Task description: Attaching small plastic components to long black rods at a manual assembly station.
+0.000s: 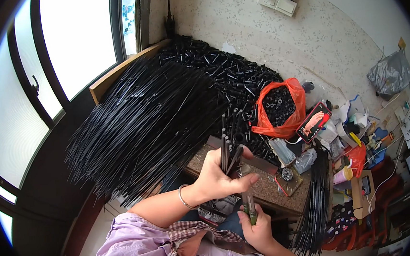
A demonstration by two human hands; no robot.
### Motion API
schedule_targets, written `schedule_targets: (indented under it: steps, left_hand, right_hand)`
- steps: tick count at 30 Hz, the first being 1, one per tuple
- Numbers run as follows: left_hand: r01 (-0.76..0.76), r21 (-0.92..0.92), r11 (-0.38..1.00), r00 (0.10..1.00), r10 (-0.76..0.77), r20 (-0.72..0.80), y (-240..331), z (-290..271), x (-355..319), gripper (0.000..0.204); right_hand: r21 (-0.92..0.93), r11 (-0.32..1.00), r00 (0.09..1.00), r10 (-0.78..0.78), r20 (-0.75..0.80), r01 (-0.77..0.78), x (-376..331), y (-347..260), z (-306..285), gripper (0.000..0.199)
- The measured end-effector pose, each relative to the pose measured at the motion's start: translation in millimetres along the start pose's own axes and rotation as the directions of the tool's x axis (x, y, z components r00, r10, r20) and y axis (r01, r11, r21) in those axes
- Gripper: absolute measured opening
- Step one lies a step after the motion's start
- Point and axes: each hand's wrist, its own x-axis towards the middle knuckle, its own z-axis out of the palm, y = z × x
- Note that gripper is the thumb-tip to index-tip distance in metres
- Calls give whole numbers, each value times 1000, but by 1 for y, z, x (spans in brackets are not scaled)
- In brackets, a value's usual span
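My left hand (218,177), a bangle on its wrist, is closed around a small bunch of thin black rods (224,155) above the front of the stone-topped table (199,163). The rods stand roughly upright; a short black tubular piece sits beside the fingers. Just below and to the right, my right hand (258,230) grips a slim hand tool (252,213) with a green handle. The tool's upper end reaches toward my left thumb, and I cannot tell whether it touches the rods. Behind my hands lies a heap of short black tubular parts (219,64).
A large sheaf of long black rods (137,119) spreads at the left; another bundle (314,206) hangs at the right edge. An orange-red bag (269,131) holds black rings. Near it are a phone (314,122), a steel-wool-like ball (286,173) and a pink-and-yellow cup (342,175).
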Motion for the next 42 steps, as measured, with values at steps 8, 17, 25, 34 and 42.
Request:
schedule_targets:
  steps: [8, 17, 25, 34, 42]
  left_hand:
    - [-35, 123, 992, 992, 20, 123, -16, -13, -2, 52]
    - [23, -165, 986, 948, 31, 315, -27, -37, -1, 24]
    - [55, -43, 998, 965, -42, 261, -24, -32, -2, 45]
    - [17, -180, 984, 967, 29, 254, -20, -38, -3, 42]
    - [209, -257, 944, 942, -123, 312, -12, -16, -2, 25]
  right_hand:
    - [199, 943, 947, 219, 235, -267, -5, 9, -12, 24]
    - [460, 886, 992, -10, 129, -51, 8, 5, -55, 28]
    - [-791, 422, 794, -595, 128, 444, 18, -15, -69, 18]
    - [131, 937, 912, -345, 221, 323, 21, -11, -67, 21]
    - [692, 173, 666, -190, 721, -700, -2, 24, -13, 24]
